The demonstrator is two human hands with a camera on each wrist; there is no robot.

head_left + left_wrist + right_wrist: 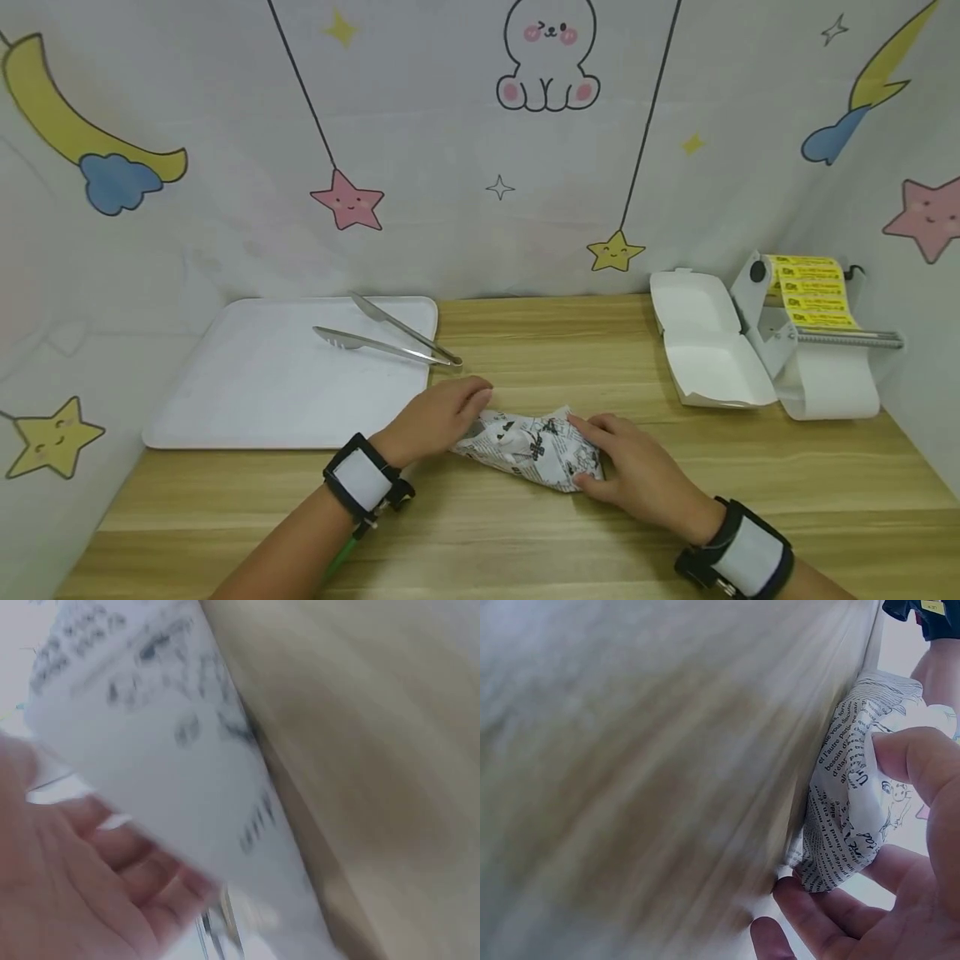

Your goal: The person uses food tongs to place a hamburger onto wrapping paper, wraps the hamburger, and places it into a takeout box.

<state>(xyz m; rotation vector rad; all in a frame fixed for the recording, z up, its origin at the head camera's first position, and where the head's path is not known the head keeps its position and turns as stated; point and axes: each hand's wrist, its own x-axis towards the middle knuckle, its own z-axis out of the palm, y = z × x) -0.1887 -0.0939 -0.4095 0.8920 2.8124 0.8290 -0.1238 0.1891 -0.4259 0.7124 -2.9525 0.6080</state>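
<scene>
A parcel (536,446) wrapped in white paper with black print lies on the wooden table between both hands. At its right end, the right hand (641,475) grips it, with the thumb on the near side and fingers on the far side. The right wrist view shows the thumb pressing the crumpled paper (844,795) opposite the fingers. The left hand (442,417) is at the left end, its fingers reaching over the far side. In the left wrist view its loosely bent fingers (142,862) touch the edge of a smooth paper flap (165,772). What is inside the paper is hidden.
A white tray (255,383) stands at the back left, with metal tongs (397,342) lying across its right edge. An open white takeaway box (712,362) sits at the back right, beside a dispenser with a roll of yellow labels (810,292). A patterned cloth (450,125) hangs behind.
</scene>
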